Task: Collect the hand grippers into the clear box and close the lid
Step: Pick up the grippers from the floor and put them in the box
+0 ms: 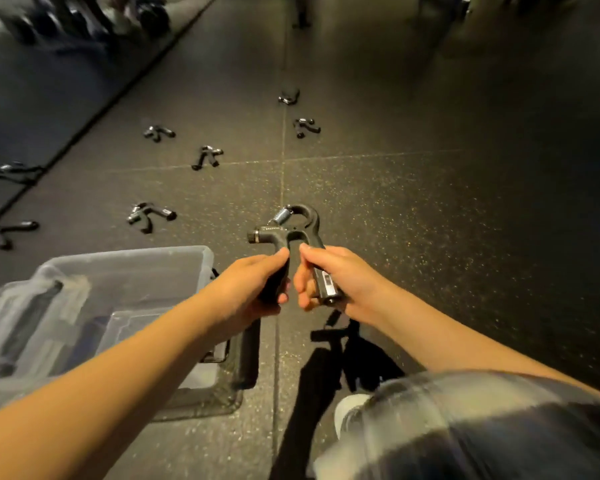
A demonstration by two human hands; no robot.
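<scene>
**Dark speckled gym floor, not much else around**

The floor (430,202) is dark rubbery stuff with little pale flecks, split into big tiles by thin seams (283,150). A black strip (118,98) runs diagonally on the left, and past it the surface (32,98) looks smoother and bluish. Top left there's a blurry heap of dark shapes (84,15), can't tell what. Bottom right, a white shoe toe (350,410) pokes out just beside some checked fabric (482,427). Hard shadows (312,393) fall on the tiles next to it.
</scene>
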